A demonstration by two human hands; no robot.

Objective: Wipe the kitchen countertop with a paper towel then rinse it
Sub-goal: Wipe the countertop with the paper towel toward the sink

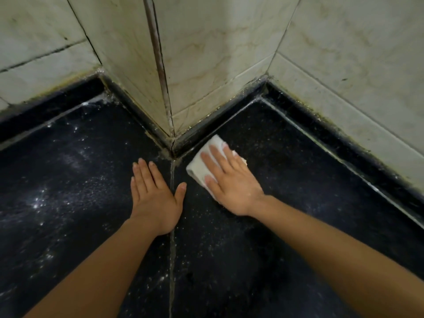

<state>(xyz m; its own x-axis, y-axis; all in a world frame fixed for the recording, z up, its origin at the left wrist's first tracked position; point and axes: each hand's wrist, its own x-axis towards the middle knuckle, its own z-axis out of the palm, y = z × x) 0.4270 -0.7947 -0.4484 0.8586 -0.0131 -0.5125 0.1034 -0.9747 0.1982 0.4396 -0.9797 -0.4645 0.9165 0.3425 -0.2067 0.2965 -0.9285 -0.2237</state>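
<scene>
A folded white paper towel (200,165) lies flat on the black speckled countertop (286,180), close to the tiled pillar's corner. My right hand (231,182) presses down on it with fingers stretched flat, covering most of the towel. My left hand (156,196) rests palm down on the countertop just left of a grout seam, fingers apart, holding nothing. White dust and specks cover the left part of the countertop (57,184).
A tiled pillar corner (169,88) juts toward me between both hands. Pale stained wall tiles (355,72) run behind and to the right. A dark raised ledge (344,138) with grimy grout borders the countertop. A seam (172,226) splits the slab.
</scene>
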